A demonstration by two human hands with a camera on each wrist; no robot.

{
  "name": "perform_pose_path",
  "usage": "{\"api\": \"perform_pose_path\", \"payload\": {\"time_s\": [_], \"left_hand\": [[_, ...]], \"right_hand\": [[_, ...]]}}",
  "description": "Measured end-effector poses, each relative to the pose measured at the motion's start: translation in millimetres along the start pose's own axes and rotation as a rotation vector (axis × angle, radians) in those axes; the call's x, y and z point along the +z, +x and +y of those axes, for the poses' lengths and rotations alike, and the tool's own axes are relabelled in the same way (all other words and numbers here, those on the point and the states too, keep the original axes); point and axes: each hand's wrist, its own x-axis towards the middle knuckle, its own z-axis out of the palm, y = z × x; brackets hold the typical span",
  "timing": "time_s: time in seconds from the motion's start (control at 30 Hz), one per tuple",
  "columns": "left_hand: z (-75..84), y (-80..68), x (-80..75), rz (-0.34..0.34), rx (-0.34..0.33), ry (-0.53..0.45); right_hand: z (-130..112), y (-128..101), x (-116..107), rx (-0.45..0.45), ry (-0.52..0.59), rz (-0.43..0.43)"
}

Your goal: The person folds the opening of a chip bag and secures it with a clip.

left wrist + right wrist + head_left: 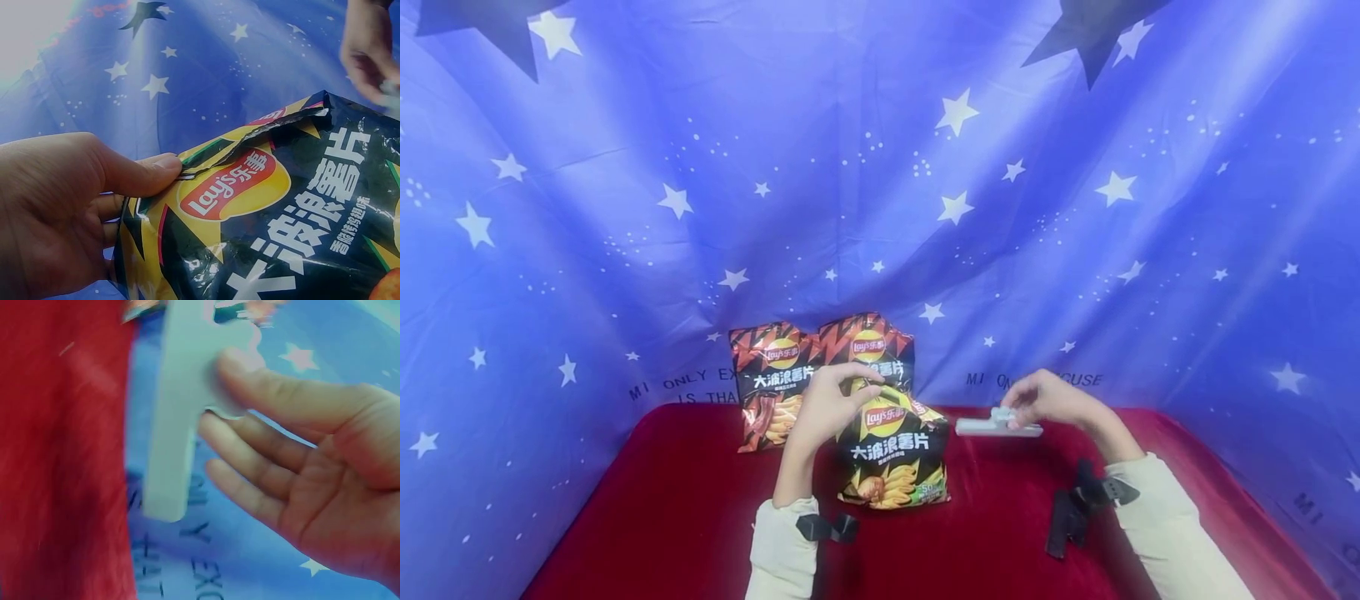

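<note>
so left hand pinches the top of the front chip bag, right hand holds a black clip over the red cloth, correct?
Not quite. The clip in the right hand is pale, whitish-grey, not black; the head and right wrist views both show it. The rest stands: the left hand pinches the top edge of the front chip bag, above the red cloth.

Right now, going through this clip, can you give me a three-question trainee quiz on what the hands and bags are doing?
1. True or false: the left hand pinches the torn top of the front chip bag.
2. What does the right hand hold? A) white clip B) scissors C) a chip
3. How many chip bags are on the red cloth?

Key: 1 true; 2 A; 3 three, with two red bags behind the front one.
</note>
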Motion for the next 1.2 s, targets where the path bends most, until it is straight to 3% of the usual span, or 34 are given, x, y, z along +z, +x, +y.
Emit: {"api": "perform_pose_path", "payload": {"time_s": [0.17, 0.3, 0.57, 0.77, 1.2], "left_hand": [[0.2, -0.3, 0.4, -0.007, -0.008, -0.005], [0.3, -0.5, 0.3, -0.013, -0.015, -0.012], [-1.2, 1.8, -1.3, -0.003, 0.005, 0.001], [-2.2, 2.3, -1.4, -0.016, 0.014, -0.005], [-2.5, 1.8, -1.0, -0.019, 0.012, -0.018]], "right_hand": [[-13, 1, 1, -0.005, 0.158, 0.19], [-26, 1, 8, -0.015, 0.259, 0.284], [-48, 3, 21, -0.078, 0.454, 0.258], [-55, -2, 30, -0.093, 0.455, 0.26], [-74, -6, 45, -0.074, 0.454, 0.431]]}}
